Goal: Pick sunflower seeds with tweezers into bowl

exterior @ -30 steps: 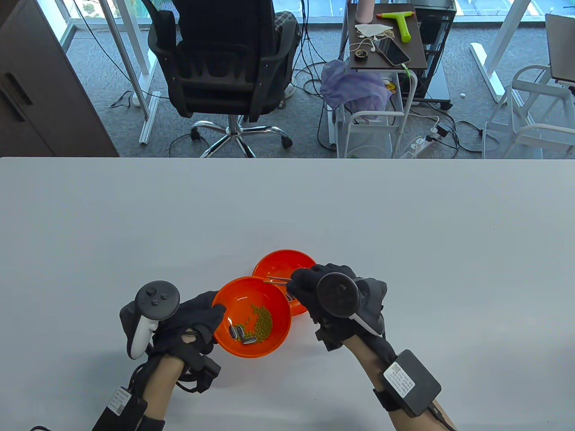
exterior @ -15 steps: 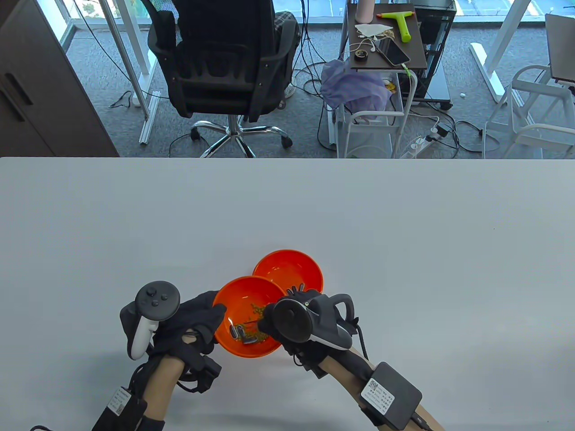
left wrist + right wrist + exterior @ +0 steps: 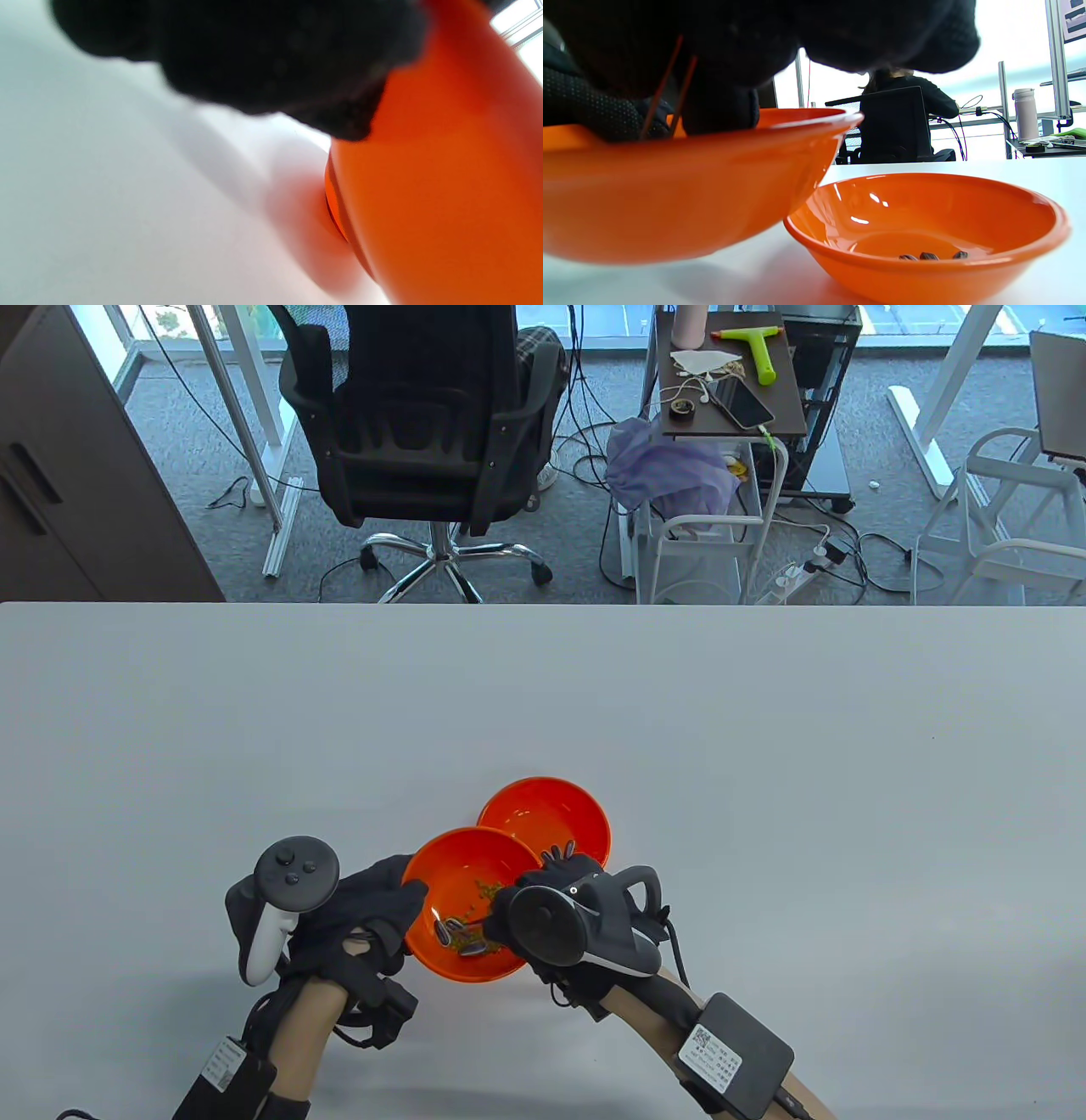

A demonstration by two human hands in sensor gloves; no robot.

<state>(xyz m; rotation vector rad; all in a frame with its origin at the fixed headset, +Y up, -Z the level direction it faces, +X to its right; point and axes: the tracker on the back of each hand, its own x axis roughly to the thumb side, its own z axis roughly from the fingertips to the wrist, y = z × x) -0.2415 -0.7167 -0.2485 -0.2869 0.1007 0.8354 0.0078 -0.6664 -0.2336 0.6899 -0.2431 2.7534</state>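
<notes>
My left hand point(image 3: 397, 903) grips the left rim of the near orange bowl point(image 3: 458, 857) and holds it tilted; its gloved fingers point(image 3: 275, 55) lie against the bowl's wall point(image 3: 445, 190). The bowl holds green beans point(image 3: 485, 889) and a few striped sunflower seeds point(image 3: 450, 935). My right hand point(image 3: 509, 914) holds thin tweezers point(image 3: 662, 84) and reaches over the near bowl's right rim point(image 3: 670, 203), tips pointing down inside. The tips are hidden. The far orange bowl point(image 3: 543, 806) sits on the table behind and has several seeds in it point(image 3: 929, 256).
The white table point(image 3: 764, 780) stretches wide on all sides of the two bowls. Beyond its far edge are a black office chair point(image 3: 424, 432) and a small cart point(image 3: 730, 398) on the floor.
My right hand moved from over the far bowl down and left to the near bowl, bringing the tweezers inside it. My left hand and the tilted bowl stayed put.
</notes>
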